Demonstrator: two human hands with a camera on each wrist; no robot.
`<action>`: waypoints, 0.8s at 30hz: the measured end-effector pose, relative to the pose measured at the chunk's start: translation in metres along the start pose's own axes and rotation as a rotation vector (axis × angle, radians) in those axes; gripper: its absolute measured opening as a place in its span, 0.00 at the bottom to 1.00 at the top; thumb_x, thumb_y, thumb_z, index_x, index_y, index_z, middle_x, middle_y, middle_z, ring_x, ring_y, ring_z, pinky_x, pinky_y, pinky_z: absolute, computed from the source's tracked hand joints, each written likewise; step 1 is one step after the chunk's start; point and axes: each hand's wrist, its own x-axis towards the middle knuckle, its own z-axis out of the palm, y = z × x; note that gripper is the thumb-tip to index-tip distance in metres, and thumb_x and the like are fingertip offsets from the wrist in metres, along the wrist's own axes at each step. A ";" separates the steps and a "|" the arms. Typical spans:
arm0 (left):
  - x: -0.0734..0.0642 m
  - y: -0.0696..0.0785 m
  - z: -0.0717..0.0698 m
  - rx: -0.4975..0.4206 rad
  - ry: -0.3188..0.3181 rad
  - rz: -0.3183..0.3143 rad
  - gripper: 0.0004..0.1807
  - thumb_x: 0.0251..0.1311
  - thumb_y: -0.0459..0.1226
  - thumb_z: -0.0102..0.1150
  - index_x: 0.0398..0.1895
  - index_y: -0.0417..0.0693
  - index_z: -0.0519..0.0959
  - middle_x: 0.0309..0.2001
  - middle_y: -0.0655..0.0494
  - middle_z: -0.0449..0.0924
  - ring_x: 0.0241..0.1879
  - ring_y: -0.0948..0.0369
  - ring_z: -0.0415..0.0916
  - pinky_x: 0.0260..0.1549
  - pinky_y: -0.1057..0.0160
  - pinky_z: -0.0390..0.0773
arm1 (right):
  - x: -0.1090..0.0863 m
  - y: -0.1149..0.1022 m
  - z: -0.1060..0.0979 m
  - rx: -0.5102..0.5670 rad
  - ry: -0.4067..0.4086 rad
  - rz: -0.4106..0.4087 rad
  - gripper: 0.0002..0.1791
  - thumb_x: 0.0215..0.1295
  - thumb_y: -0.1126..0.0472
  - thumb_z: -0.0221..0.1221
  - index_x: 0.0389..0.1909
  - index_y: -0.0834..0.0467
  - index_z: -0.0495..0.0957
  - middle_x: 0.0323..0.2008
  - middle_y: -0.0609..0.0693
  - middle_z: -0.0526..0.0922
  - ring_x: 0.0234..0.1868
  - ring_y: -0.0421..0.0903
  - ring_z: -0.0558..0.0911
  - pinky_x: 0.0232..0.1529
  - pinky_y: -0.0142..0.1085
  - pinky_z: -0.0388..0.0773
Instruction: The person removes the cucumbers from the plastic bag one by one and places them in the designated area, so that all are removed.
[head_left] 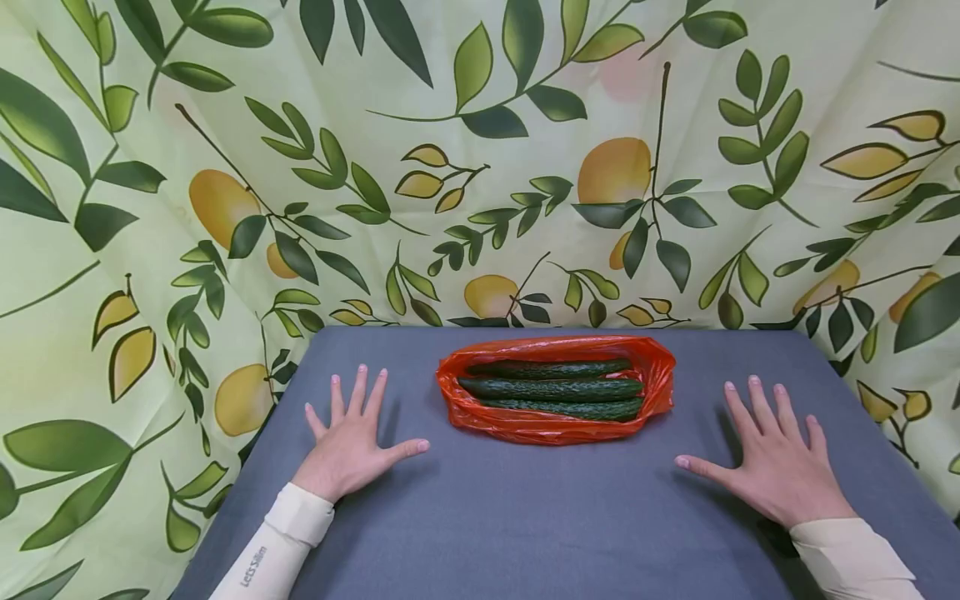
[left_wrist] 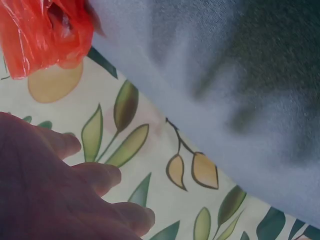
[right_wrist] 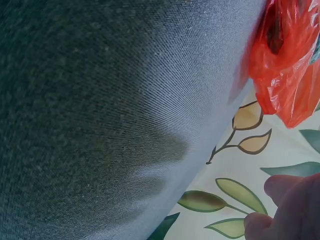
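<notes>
In the head view a red plastic bag (head_left: 555, 435) lies toward the table's far side, its mouth spread wide. Inside it, three dark green cucumbers (head_left: 551, 389) lie side by side. To the left of the bag is my left hand (head_left: 351, 446), fingers spread and holding nothing. My right hand (head_left: 783, 467) is on the other side, likewise spread and holding nothing. Both hands cast shadows on the tabletop. The left wrist view shows a corner of the bag (left_wrist: 47, 40) beyond the left fingers (left_wrist: 100, 177); the right wrist view shows its other end (right_wrist: 285, 65).
A grey-blue cloth covers the table (head_left: 525, 517). Right behind its far edge hangs a pale curtain (head_left: 420, 75) printed with leaves and yellow fruit, which also runs down both sides. White sleeves (head_left: 281, 533) cover both forearms.
</notes>
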 end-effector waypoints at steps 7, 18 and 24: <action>0.003 0.004 0.003 -0.057 -0.010 0.008 0.70 0.56 0.79 0.61 0.91 0.57 0.40 0.90 0.42 0.29 0.85 0.28 0.20 0.72 0.13 0.26 | -0.002 -0.001 0.001 0.010 -0.004 -0.011 0.76 0.54 0.14 0.61 0.88 0.59 0.44 0.86 0.71 0.38 0.86 0.77 0.37 0.71 0.85 0.43; 0.016 0.025 0.005 -0.215 -0.018 0.041 0.67 0.59 0.80 0.56 0.91 0.62 0.38 0.90 0.50 0.26 0.87 0.35 0.18 0.78 0.19 0.30 | 0.003 -0.011 -0.003 0.022 -0.028 -0.040 0.73 0.57 0.14 0.59 0.89 0.57 0.44 0.87 0.71 0.39 0.86 0.76 0.37 0.72 0.83 0.44; 0.030 0.036 0.006 -0.321 -0.035 0.031 0.65 0.61 0.80 0.53 0.91 0.64 0.37 0.91 0.51 0.30 0.88 0.37 0.24 0.81 0.23 0.38 | 0.007 -0.019 -0.007 0.022 -0.034 -0.054 0.72 0.58 0.14 0.58 0.88 0.58 0.45 0.86 0.72 0.40 0.85 0.78 0.41 0.73 0.83 0.46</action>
